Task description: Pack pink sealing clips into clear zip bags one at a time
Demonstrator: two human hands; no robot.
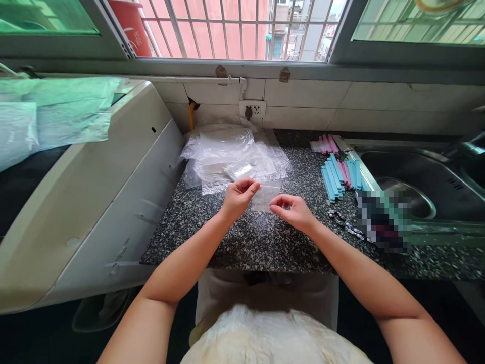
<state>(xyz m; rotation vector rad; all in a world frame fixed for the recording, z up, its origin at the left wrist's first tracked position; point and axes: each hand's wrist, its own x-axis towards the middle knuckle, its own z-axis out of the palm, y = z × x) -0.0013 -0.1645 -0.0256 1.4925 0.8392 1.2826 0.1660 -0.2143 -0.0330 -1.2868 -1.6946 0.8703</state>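
Note:
A small clear zip bag [261, 198] is held up over the front of the counter, with its white closure strip along the top. My left hand [241, 194] pinches its upper left corner between thumb and fingers. At the bag's lower right side, the thumb and fingers of my right hand [293, 211] are closed in a pinch on its edge. Behind my left hand lies a loose heap of clear plastic bags [227, 146]. To the right of my right hand are blue strips [333, 177] and pink strips [345, 174], long and narrow, in small stacks.
A metal sink [401, 177] is set into the speckled counter [227, 242] on the right. A beaded chain [348, 225] lies near a blurred-out item [384, 222]. On the left stands a large whitish appliance [125, 167]. A wall socket [253, 109] holds a black plug.

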